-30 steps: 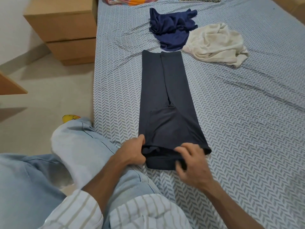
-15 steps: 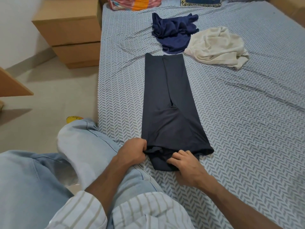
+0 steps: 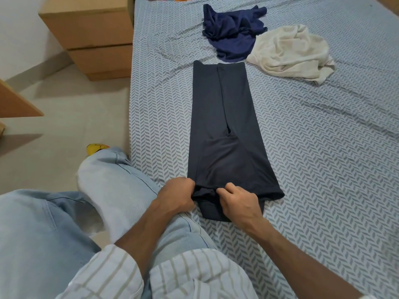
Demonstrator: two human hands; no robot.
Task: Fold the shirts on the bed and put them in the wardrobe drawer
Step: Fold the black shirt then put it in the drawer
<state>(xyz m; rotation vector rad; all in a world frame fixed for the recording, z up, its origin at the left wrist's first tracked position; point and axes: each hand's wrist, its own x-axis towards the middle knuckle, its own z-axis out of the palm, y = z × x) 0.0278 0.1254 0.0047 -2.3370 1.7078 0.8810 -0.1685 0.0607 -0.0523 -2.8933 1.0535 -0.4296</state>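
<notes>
While lying lengthwise on the chevron-patterned grey bedsheet (image 3: 323, 169), long dark-grey folded shirt (image 3: 224, 130): soft, light, limp, likely to slump. Near hem pinched by left hand (image 3: 179, 194) and right hand (image 3: 239, 203); best lifted by both near corners.

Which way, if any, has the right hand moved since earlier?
Yes. The right hand has slid left along the near hem of the dark shirt, away from its right corner, toward the left hand.
</notes>
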